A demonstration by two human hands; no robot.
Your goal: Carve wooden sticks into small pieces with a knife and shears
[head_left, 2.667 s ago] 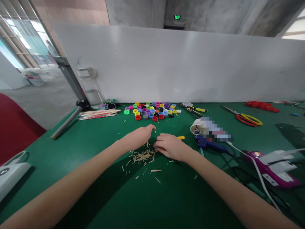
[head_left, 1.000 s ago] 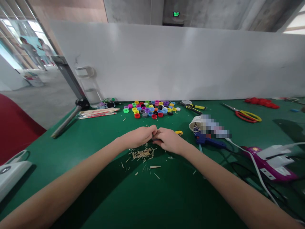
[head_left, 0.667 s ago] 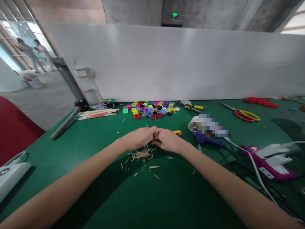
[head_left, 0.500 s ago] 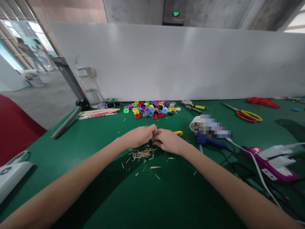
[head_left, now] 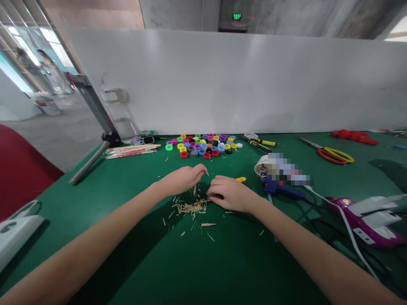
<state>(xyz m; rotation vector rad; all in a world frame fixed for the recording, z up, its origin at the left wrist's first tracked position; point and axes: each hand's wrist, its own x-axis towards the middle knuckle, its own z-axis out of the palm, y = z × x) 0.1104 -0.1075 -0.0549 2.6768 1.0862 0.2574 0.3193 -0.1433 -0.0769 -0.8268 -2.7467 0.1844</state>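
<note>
Head view: the tabletop is flat, green and smooth. Near the middle lies a messy heap of wood shavings, thin, dry-looking and pale like straw. Some are straight and some are curly, and loose ones are spread around the heap. One fatter sliver with a pointy end lies on the near side of it. Farther back sit lots of small round plastic caps, shiny and in many colors, shaped like tiny cups. To their left is a bundle of long, thin sticks. On the right are scissors with red and yellow handles, and a blue glue gun beside a white cup.

The left hand is above the back of the heap. Its grip is a tight pinch with a tiny pale bit at the tips, too small to name. The right hand is just beside it, not touching it. Its grip is closed, fingers curled around a yellow tool that pokes out behind the hand. The tool's front end is too dark to make out.
</note>
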